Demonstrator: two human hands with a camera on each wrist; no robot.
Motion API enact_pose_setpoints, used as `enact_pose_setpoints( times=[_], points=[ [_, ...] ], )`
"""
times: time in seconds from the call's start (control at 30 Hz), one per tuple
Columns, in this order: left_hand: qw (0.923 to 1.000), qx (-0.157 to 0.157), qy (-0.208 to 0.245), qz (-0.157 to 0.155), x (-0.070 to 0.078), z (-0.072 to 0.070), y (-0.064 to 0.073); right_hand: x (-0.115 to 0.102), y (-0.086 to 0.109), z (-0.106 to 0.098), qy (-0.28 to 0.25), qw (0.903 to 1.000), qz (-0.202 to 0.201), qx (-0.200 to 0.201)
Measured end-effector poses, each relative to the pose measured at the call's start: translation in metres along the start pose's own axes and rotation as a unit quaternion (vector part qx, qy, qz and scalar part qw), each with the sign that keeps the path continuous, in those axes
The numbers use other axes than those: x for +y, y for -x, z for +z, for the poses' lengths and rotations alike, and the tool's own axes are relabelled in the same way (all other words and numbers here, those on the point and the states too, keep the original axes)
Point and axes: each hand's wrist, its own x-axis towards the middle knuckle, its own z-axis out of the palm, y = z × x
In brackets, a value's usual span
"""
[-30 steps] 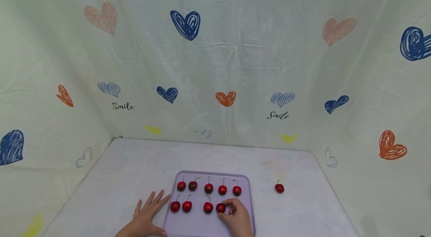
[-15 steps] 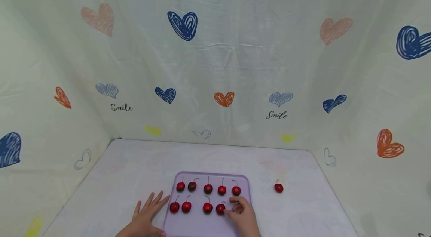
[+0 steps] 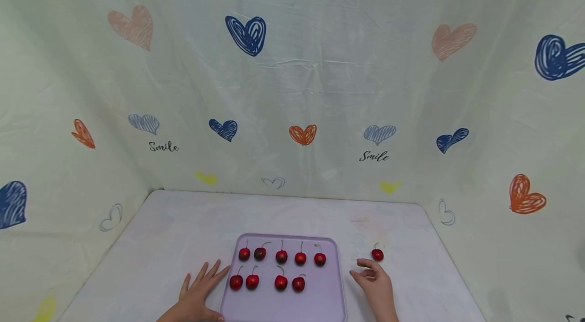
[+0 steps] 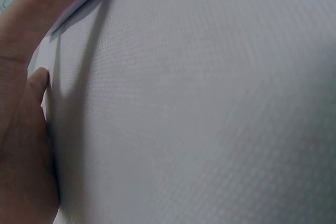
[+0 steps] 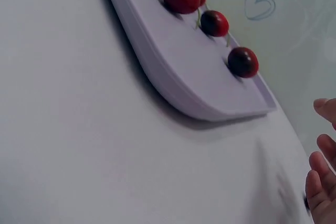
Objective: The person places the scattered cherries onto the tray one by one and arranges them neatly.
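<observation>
A lilac tray (image 3: 279, 307) lies on the table with two rows of dark red, stemmed cherries. At the right end of its front row sits a cherry (image 3: 298, 284). One loose cherry (image 3: 377, 254) lies on the table right of the tray. My left hand (image 3: 198, 294) rests with spread fingers against the tray's left edge; in the left wrist view its thumb (image 4: 31, 19) reaches to that edge. Right of the tray, just in front of the loose cherry, is my right hand (image 3: 377, 286). Its fingers are loosely bent with nothing between them.
The white table (image 3: 192, 220) extends behind and to both sides of the tray. A pale curtain (image 3: 320, 83) printed with hearts and "Smile" hangs around its back and sides. The tray has a low raised rim (image 5: 173, 98).
My right hand has let go of the front-row cherry and moved right, off the tray towards the loose cherry. The left hand has stayed at the tray's edge.
</observation>
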Motion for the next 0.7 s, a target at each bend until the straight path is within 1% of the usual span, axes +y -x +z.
enact_pose_setpoints(
  times=[0.2,0.33,0.4,0.47,0.57,0.7],
  points=[
    [0.9998,0.009,0.010,0.014,-0.002,0.001,0.002,0.010,-0.013,-0.021,0.019,0.9993,0.008,0.032],
    [0.9999,0.007,0.011,0.004,-0.001,0.002,0.001,0.012,-0.021,-0.029,0.043,0.9972,0.016,0.059],
    [0.9999,0.001,0.008,-0.007,0.000,0.001,0.000,0.012,-0.025,-0.031,0.054,0.9957,0.020,0.072],
    [0.9998,-0.006,0.007,-0.018,0.000,0.001,-0.001,0.011,-0.028,-0.033,0.061,0.9949,0.021,0.077],
    [0.9996,-0.011,0.002,-0.027,0.001,0.001,-0.002,0.011,-0.034,-0.034,0.071,0.9940,0.021,0.080],
    [0.9998,-0.007,0.005,-0.019,0.000,0.001,-0.002,0.014,-0.042,-0.034,0.081,0.9938,0.013,0.076]
  ],
)
